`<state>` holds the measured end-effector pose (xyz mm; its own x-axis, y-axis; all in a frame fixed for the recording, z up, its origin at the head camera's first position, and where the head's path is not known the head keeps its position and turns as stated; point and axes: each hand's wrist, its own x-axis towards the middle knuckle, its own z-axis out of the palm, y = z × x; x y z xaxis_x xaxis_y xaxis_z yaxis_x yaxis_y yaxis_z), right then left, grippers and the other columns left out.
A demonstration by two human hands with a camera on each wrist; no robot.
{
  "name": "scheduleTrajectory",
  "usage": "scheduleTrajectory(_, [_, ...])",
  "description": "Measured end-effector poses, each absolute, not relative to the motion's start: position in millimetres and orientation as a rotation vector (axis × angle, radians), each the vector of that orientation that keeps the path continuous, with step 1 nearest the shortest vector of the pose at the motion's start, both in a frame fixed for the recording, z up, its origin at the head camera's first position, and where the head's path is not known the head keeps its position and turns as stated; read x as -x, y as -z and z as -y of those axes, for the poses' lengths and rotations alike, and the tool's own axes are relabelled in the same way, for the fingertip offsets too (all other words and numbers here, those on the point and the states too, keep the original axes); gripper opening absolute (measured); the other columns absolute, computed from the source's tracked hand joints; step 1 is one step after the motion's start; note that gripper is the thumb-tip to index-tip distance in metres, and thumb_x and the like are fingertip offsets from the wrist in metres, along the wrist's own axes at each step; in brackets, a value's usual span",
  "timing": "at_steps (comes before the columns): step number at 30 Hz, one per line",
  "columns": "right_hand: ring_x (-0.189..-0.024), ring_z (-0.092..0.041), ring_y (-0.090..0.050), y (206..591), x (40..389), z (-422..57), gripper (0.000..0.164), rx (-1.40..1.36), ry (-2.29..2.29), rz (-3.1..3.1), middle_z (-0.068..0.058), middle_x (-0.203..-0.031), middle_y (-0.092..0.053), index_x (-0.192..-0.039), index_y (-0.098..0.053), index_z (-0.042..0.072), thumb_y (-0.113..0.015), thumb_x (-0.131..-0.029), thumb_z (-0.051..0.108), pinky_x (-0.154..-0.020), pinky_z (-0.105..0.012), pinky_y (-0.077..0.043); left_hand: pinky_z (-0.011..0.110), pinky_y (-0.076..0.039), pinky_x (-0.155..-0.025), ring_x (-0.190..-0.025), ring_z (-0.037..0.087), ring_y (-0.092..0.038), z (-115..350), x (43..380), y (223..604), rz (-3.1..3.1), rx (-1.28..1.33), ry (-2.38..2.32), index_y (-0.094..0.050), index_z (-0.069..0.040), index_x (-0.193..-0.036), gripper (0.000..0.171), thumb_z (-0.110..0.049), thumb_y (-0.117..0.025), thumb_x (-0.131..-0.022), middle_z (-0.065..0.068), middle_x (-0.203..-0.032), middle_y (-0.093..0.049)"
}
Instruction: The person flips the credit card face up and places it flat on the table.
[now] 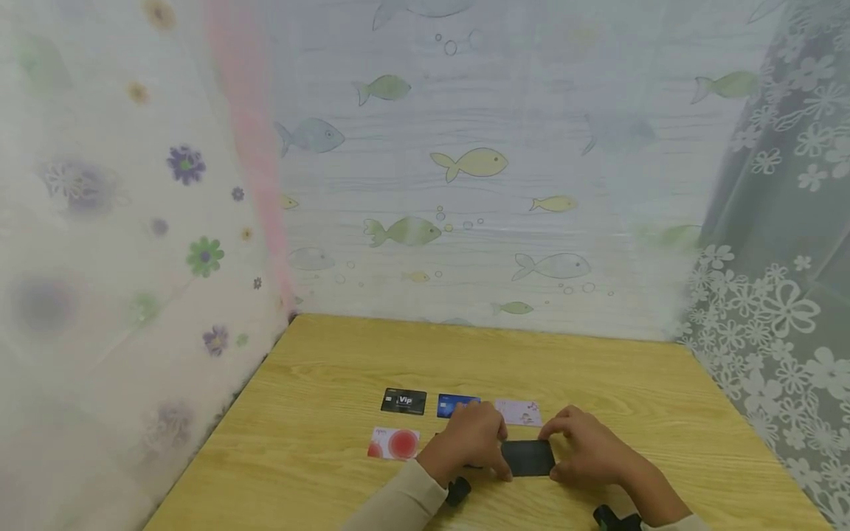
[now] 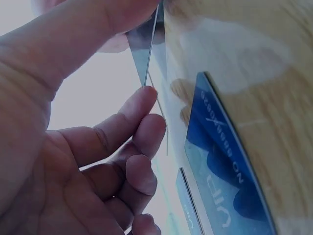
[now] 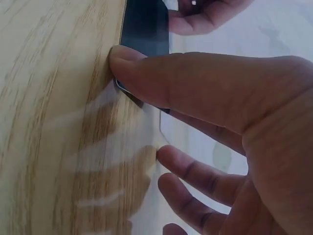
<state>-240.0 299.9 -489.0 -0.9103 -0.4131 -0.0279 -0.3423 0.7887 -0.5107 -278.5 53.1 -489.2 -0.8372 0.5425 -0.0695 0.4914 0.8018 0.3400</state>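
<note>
A dark, plain-faced card is held level just over the table by both hands. My left hand pinches its left end between thumb and index finger, the other fingers curled loosely. At the opposite end, my right hand grips the card's edges with thumb and index finger. In the right wrist view the thumb crosses the dark card's near corner. Below the left hand lies a card with VIP lettering, mostly hidden in the head view. Partly behind that hand is a blue card.
A black Vip card lies at the back left, a white card with red circles in front of it. A pale pink card lies behind the held one. Patterned curtains border the wooden table.
</note>
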Motion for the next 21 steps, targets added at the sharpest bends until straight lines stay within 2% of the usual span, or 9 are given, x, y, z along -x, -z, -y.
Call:
scheduleTrajectory(6, [-0.111,-0.028,-0.056,491,242,-303,0.043,0.562,0.801,-2.828,-0.006,-0.119,-0.056,-0.107,-0.076,0.033,-0.096,-0.070,0.032,-0.091,-0.056,-0.051,0.034,-0.041,-0.083,-0.088,0.009,-0.051,-51,279,488,-2.851,-0.881,-0.402,-0.077,-0.031,-0.092,0.048,-0.055,-0.100,-0.057,-0.016,-0.095,-0.060])
scheduleTrajectory(11, [-0.113,-0.029,-0.056,493,243,-304,0.042,0.554,0.828,-2.822,-0.005,-0.119,-0.056,-0.111,-0.075,0.033,-0.094,-0.073,0.033,-0.093,-0.057,-0.050,0.035,-0.042,-0.082,-0.092,0.010,-0.054,-51,279,485,-2.875,-0.890,-0.387,-0.076,-0.034,-0.097,0.050,-0.058,-0.098,-0.059,-0.014,-0.097,-0.060])
scheduleTrajectory(16, [-0.114,-0.028,-0.056,492,243,-303,0.050,0.578,0.844,-2.829,-0.005,-0.120,-0.057,-0.119,-0.074,0.028,-0.093,-0.074,0.038,-0.094,-0.058,-0.050,0.039,-0.045,-0.089,-0.096,0.011,-0.055,-49,280,481,-2.873,-0.872,-0.462,-0.077,-0.034,-0.100,0.050,-0.060,-0.096,-0.062,-0.016,-0.101,-0.062])
scheduleTrajectory(21, [-0.117,-0.030,-0.057,489,245,-298,0.062,0.659,0.884,-2.845,-0.005,-0.123,-0.058,-0.127,-0.071,0.021,-0.092,-0.074,0.046,-0.094,-0.057,-0.051,0.041,-0.046,-0.090,-0.095,0.010,-0.056,-46,282,474,-2.871,-0.892,-0.534,-0.078,-0.033,-0.102,0.048,-0.059,-0.094,-0.065,-0.016,-0.099,-0.063])
